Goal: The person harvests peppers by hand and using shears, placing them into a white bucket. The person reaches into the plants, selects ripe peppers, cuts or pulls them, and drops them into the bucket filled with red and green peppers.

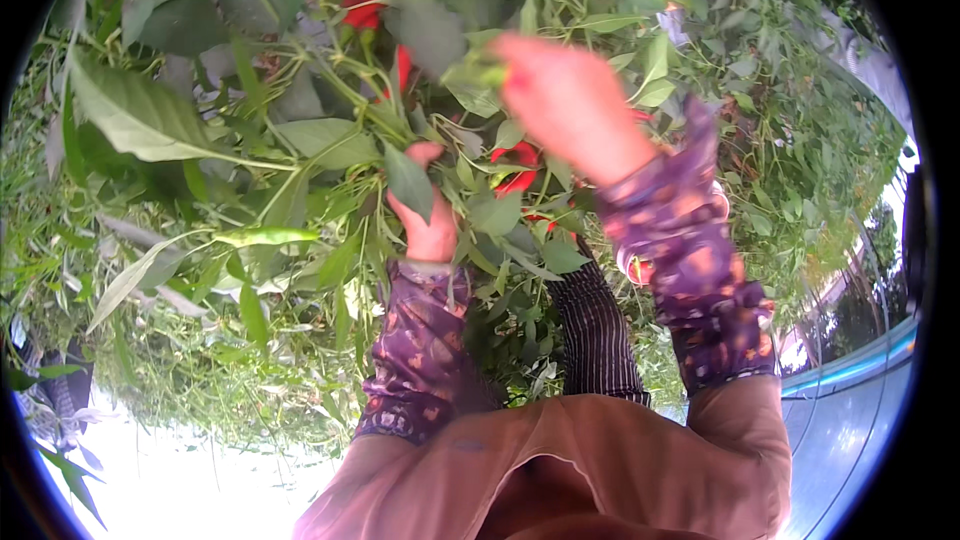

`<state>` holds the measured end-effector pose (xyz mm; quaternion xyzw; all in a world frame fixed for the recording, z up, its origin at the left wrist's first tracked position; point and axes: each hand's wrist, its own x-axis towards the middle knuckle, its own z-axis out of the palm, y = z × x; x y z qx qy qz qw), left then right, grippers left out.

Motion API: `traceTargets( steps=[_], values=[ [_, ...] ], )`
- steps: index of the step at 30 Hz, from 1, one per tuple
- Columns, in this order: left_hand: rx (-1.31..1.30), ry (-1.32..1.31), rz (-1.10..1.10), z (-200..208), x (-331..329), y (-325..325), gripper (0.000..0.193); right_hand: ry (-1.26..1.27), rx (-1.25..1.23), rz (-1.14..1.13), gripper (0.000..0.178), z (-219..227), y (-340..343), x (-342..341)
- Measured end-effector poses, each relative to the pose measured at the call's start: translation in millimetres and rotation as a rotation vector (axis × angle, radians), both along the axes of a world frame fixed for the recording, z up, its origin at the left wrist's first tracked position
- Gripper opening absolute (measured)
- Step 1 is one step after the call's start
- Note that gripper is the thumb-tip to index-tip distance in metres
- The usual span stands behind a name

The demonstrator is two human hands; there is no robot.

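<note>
Left hand (430, 232): among the pepper stems, partly behind a leaf (408, 183); whether its fingers grasp anything, I cannot tell.
Right hand (568, 105): farther forward, motion-blurred, fingers bent beside something green; their grip is unclear.
Red peppers: a curved pepper (517, 180) between the hands, others beyond the left hand.
Sleeves (672, 240): purple, patterned.

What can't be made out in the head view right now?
In the head view:
Right hand: motion blur smears its fingers; grip unclear.
Left hand: a leaf covers part; grip hidden.
Red pepper near the top: foliage hides its full shape.
Striped cloth: brown garment covers its near end.
</note>
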<state>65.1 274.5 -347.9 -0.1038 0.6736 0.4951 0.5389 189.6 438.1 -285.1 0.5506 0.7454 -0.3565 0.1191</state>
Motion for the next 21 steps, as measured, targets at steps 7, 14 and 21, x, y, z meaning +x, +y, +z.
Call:
traceTargets(
  steps=[7,14,21],
  values=[
    [-0.024,-0.103,0.109,3,-7,-8,0.029,0.012,0.268,0.385,0.036,4,-50,-15],
    [0.161,-0.309,0.092,23,-5,34,0.035,-0.021,0.275,0.58,0.031,24,-52,-12],
    [0.045,-0.438,0.147,13,-4,30,0.026,0.027,0.2,0.644,0.015,49,-60,-18]
  ],
)
